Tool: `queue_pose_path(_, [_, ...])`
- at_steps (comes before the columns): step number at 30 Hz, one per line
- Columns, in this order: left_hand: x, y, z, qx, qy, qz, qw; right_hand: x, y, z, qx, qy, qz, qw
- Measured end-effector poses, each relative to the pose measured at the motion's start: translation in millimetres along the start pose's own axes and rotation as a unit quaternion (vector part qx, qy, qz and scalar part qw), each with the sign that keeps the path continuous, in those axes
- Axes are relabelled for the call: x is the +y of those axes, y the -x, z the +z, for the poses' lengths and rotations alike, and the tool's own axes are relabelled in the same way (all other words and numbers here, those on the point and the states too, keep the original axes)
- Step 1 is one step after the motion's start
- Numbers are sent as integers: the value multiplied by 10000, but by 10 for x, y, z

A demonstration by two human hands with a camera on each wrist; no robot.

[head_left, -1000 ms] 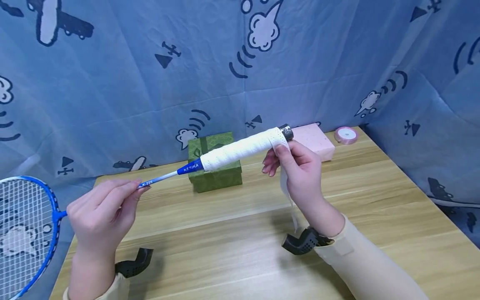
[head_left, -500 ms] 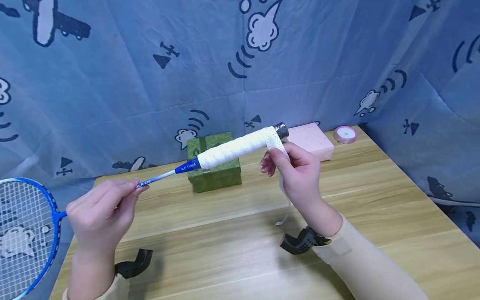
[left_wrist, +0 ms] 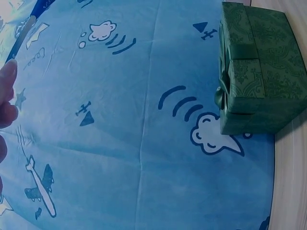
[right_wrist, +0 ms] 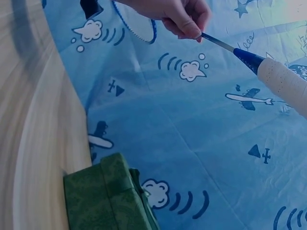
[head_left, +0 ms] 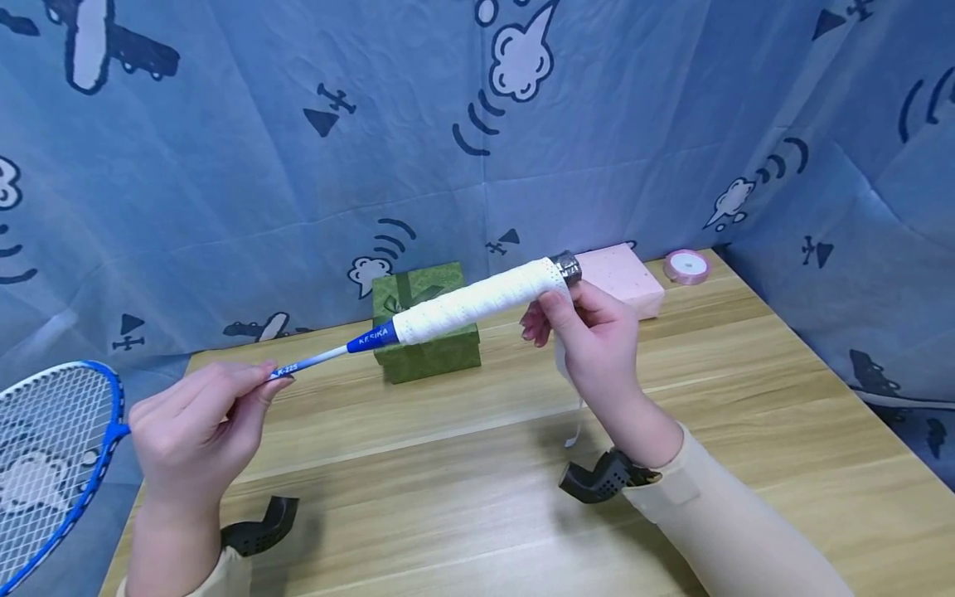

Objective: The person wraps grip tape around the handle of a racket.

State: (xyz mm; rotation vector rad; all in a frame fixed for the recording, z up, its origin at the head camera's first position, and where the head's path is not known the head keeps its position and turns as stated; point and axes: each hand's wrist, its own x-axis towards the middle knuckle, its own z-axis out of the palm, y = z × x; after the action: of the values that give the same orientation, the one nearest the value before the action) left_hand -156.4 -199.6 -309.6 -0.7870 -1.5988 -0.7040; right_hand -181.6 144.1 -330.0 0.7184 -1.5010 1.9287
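A blue and white badminton racket (head_left: 321,358) is held in the air above the table, its handle tilted up to the right. My left hand (head_left: 197,427) pinches the thin shaft between thumb and fingers, with the strung head (head_left: 55,464) at far left. White perforated grip tape (head_left: 477,303) covers most of the handle in overlapping turns; the black butt end (head_left: 567,267) shows bare. With thumb and index finger, my right hand (head_left: 597,340) pinches the tape close to that end. A loose tail of tape hangs below this hand. The right wrist view shows the wrapped handle (right_wrist: 283,81) at its edge.
Behind the handle stands a green gift box (head_left: 429,356) with a ribbon. A pink box (head_left: 622,278) and a pink ribbon spool (head_left: 687,267) are at the back right of the wooden table (head_left: 448,497). A blue patterned cloth (head_left: 418,124) hangs behind.
The racket has rotated about its shaft, the strung head now turned at a different angle. The tape strip, stretched out from the handle half a second ago, now lies closer against it near the butt.
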Motion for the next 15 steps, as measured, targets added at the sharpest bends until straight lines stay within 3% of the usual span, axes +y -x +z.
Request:
queue_pose_path(8, [-41, 27, -1, -159, -135, 144, 9997, -63, -50, -23, 29, 46, 397, 9992])
queue_pose_path(15, [4, -1, -84, -588, -263, 120, 9979, -41, -4, 24, 138, -280, 877, 9957])
